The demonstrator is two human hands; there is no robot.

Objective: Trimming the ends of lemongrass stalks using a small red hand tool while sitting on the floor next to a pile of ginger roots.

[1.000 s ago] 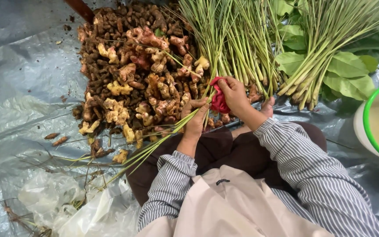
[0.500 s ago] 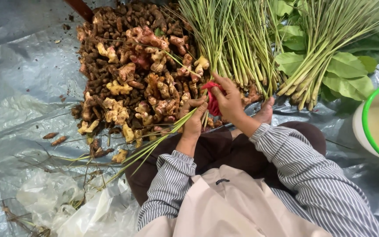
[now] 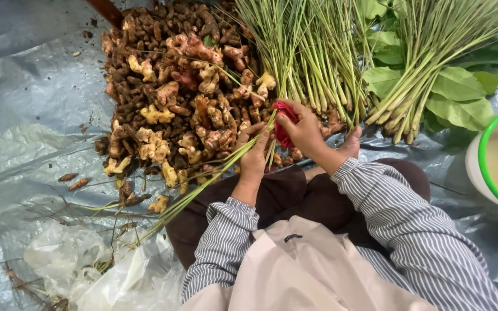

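1. My right hand (image 3: 305, 131) is curled shut around a small red thing (image 3: 282, 133), fingers wrapped over it, so what it is stays unclear; perhaps a band or a tool handle.
2. My left hand (image 3: 253, 154) pinches a thin bunch of lemongrass stalks (image 3: 203, 187), fingers closed on them near the thick ends. The stalks trail down and left across my lap, held taut, I judge, so the right hand can work at the ends.
3. Both hands meet just above my knees, close to the piles for short reaches.
4. Beyond the hands: a heap of ginger and turmeric roots (image 3: 174, 98), left of the upright lemongrass bundles (image 3: 318, 63).
5. Further right, another stalk bundle (image 3: 427, 75) lies on broad green leaves (image 3: 459, 109).
6. A green-rimmed bowl (image 3: 491, 173) sits at far right.
7. Everything rests on a grey plastic sheet (image 3: 24, 103); crumpled clear bags (image 3: 87, 265) lie lower left.
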